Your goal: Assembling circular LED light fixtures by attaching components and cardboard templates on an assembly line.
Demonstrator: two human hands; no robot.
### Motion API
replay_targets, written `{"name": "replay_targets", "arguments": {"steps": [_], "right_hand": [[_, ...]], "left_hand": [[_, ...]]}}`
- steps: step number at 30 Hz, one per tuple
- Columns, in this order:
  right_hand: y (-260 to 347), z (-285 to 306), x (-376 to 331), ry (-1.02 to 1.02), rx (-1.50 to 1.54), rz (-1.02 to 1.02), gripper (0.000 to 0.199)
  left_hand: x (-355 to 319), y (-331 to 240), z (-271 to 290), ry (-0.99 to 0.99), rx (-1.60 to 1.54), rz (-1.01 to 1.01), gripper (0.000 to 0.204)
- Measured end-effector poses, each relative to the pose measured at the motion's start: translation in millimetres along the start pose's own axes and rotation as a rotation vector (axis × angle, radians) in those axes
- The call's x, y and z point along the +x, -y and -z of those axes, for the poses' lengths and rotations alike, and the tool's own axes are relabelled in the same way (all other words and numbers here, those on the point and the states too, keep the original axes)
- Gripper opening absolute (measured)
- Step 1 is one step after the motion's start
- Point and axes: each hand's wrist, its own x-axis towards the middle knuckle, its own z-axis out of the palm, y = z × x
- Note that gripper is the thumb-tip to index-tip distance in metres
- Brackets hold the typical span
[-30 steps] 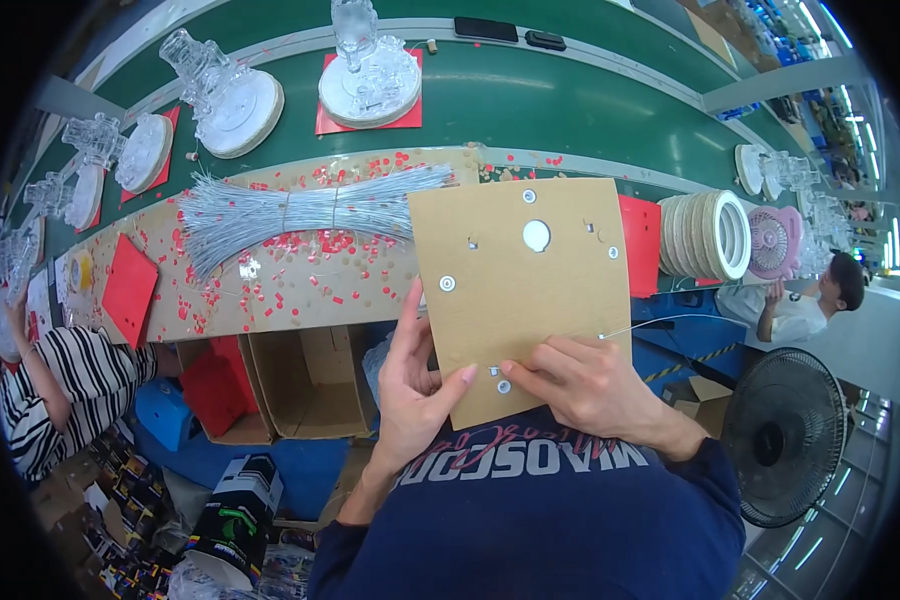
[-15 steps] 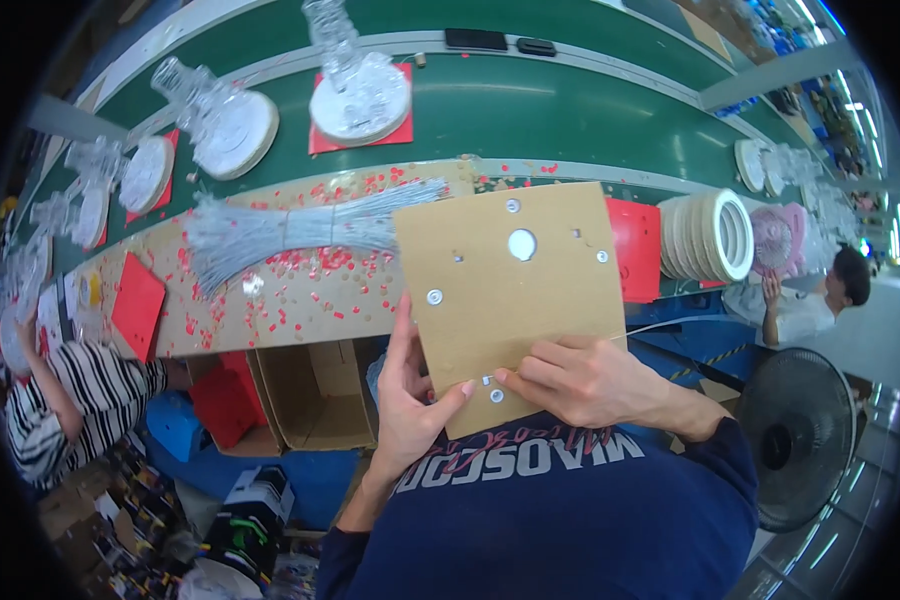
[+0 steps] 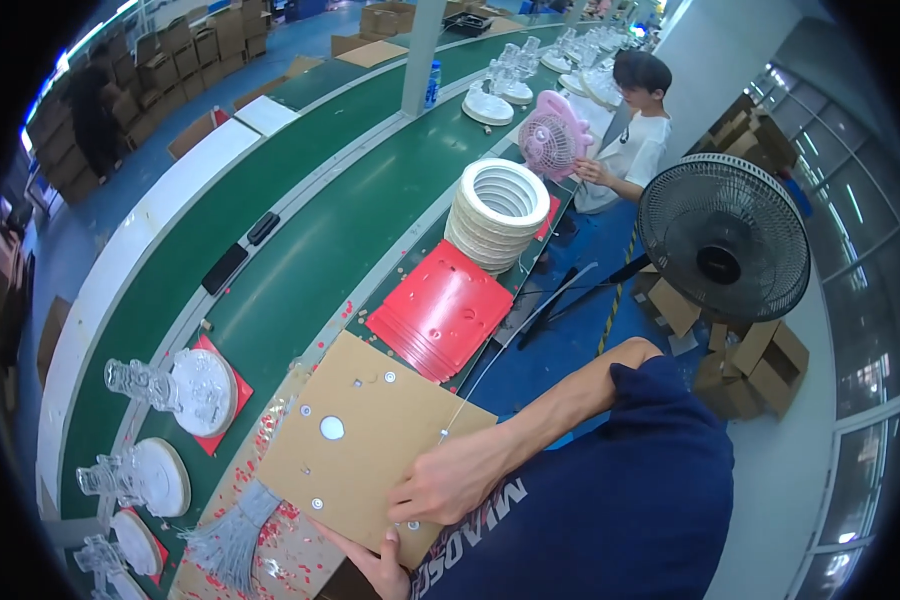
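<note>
My left hand clasps the board by its near edge, left and nearer than the red sheets, apparently steadying it against my right hand, whose curled fingers touch it, pinch unclear.

Right grip curled, back upward; left grip lower, thumb extended.

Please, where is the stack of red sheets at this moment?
In the head view, the stack of red sheets is near the picture's centre, along the green bench's right side, between the brown board and the stack of white rings.
</note>
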Motion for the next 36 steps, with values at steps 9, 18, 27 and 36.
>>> {"name": "replay_targets", "arguments": {"steps": [9, 18, 27, 36], "right_hand": [[-10, -22, 4, -0.183, 0.184, -0.054, 0.015], [-12, -21, -1, -0.156, 0.215, -0.017, 0.019], [-20, -27, -1, -0.153, 0.217, 0.001, 0.019], [-18, 7, -2, 0.052, 0.188, -0.091, 0.032]], "left_hand": [[8, 2, 6, 0.005, 0.033, -0.023, 0.107], [13, 11, 18, 0.085, 0.041, -0.003, 0.111], [12, 21, 19, 0.034, -0.089, 0.039, 0.109], [25, -2, 4, 0.188, -0.112, 0.047, 0.106]]}}
